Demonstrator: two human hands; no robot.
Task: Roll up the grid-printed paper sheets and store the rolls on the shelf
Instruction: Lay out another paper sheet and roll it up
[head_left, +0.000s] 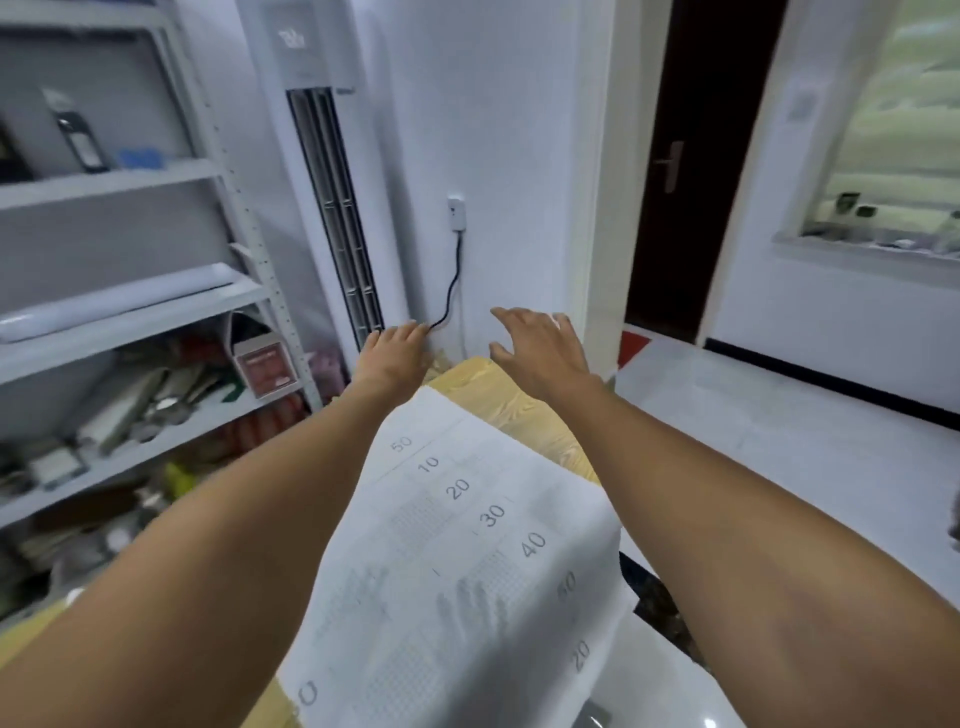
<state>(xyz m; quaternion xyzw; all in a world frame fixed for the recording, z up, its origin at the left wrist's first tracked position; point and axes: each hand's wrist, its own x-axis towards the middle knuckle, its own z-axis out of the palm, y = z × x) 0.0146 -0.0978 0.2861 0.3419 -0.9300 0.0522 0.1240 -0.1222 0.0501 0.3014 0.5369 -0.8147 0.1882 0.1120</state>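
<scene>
We judge the task partly done. One white roll (119, 301) already lies on the shelf (156, 327) at nine o'clock, though we cannot tell its print. A grid-printed sheet (457, 545) lies flat on the wooden surface (498, 395) at six o'clock, not yet rolled. Our left hand (395, 348) and right hand (540, 343) reach over its far edge toward twelve o'clock, fingers released, grasping nothing.

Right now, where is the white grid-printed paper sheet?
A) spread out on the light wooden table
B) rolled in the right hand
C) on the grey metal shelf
A: the white grid-printed paper sheet lies unrolled on the light wooden table; left hand and right hand hold nothing.
</scene>
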